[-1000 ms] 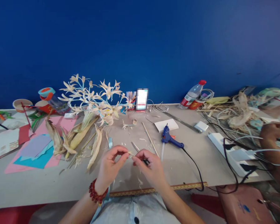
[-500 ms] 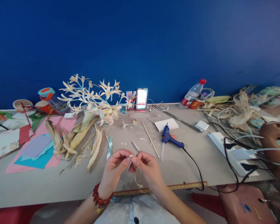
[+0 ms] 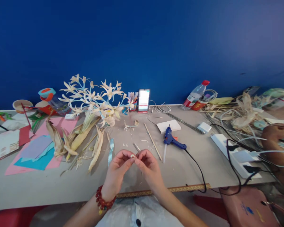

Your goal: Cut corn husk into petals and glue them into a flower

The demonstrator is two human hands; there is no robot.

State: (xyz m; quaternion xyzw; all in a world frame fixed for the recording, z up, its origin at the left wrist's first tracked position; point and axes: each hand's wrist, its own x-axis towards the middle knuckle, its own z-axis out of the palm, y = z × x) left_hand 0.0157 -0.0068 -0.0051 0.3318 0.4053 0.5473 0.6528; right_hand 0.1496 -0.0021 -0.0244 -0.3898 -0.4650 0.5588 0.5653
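Observation:
My left hand (image 3: pixel 118 167) and my right hand (image 3: pixel 148 167) meet over the table's front, thumbs and fingertips pinched together. Between them is a small pale strip of corn husk (image 3: pixel 133 156), curled at the fingertips; most of it is hidden. A slim metal tool (image 3: pixel 136 146) lies just beyond my fingers, its near end covered by them. Off to the right rests a blue glue gun (image 3: pixel 172 138) with its nozzle over a white card (image 3: pixel 164 126). A thin wooden stick (image 3: pixel 153 142) lies between the glue gun and my hands.
Husk flowers on blue stems (image 3: pixel 97 101) stand at the back left, above dried corn husks (image 3: pixel 85 138). Coloured paper (image 3: pixel 35 160) covers the left side. A power strip (image 3: pixel 234 156) and black cord lie right, near another person's hand (image 3: pixel 275 132). A bottle (image 3: pixel 195 96) leans behind.
The thin strip that hung below my fingers no longer shows there. My hands have shifted slightly, and the pale piece appears more curled between the fingertips.

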